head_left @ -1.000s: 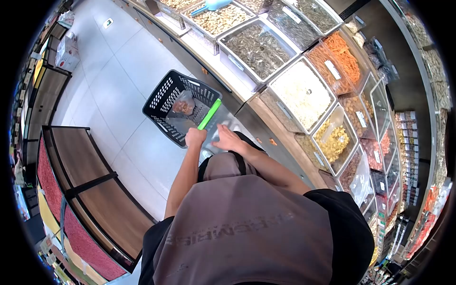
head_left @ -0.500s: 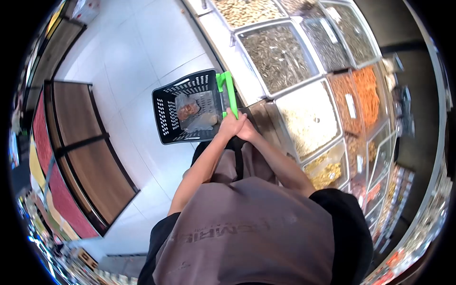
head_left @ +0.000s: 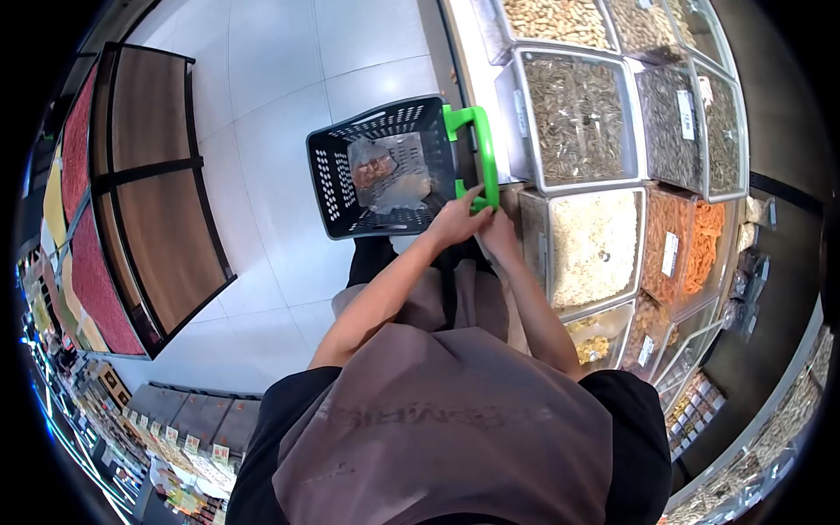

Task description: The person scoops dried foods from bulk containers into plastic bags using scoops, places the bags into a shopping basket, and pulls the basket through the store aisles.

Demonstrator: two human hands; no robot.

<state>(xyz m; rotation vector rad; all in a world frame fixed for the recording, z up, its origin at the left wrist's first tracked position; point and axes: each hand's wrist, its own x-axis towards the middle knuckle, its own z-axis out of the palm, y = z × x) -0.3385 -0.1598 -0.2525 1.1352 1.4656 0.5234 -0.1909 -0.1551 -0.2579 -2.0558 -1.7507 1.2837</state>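
Observation:
A black perforated shopping basket (head_left: 346, 226) with a green handle (head_left: 486, 144) is in front of me, its handle on the right side. My right hand (head_left: 499, 233) is closed round the near end of the handle. Beside it, my left hand (head_left: 457, 220) has its fingers at the same lower end of the handle, partly over it. Inside the basket lie a clear plastic bag with reddish-brown contents (head_left: 374, 171) and a clear bag with pale contents (head_left: 408, 191). How my right fingertips wrap is hidden.
Clear bulk bins stand close on the right: peanuts (head_left: 560, 19), sunflower seeds (head_left: 573, 122), pale flakes (head_left: 595, 249) and orange strips (head_left: 703, 245). A brown-panelled display stand (head_left: 171, 219) is on the left. Pale tiled floor (head_left: 271, 61) lies between them.
The basket and both hands have shifted to the right and slightly upward in view. My hands, closely overlapped before, are a little further apart. The bins and stand have shifted in view too.

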